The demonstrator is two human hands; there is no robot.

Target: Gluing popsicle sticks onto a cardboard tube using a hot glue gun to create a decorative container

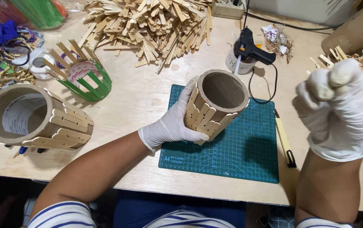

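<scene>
1. The left hand (171,126), in a thin white glove, gripped a cardboard tube (216,103) from its left side, fingers wrapped around the wall.
2. The tube was a stiff brown cylinder, partly clad in flat, pale wooden craft sticks (202,119) laid side by side with rounded ends.
3. It stood over the upper left part of the green cutting mat (240,147), its long axis tilted, the open round mouth pointing up and slightly away from the person.
4. The right hand (337,112), also gloved, was clenched into a fist in the air to the right of the mat, gripping nothing visible.
5. Behind the mat, a black glue gun (251,48) rested in a small cup.
6. Left of the mat lay a larger stick-clad tube (33,118) on its side.
7. A loose heap of sticks (152,23) lay behind the mat.
</scene>
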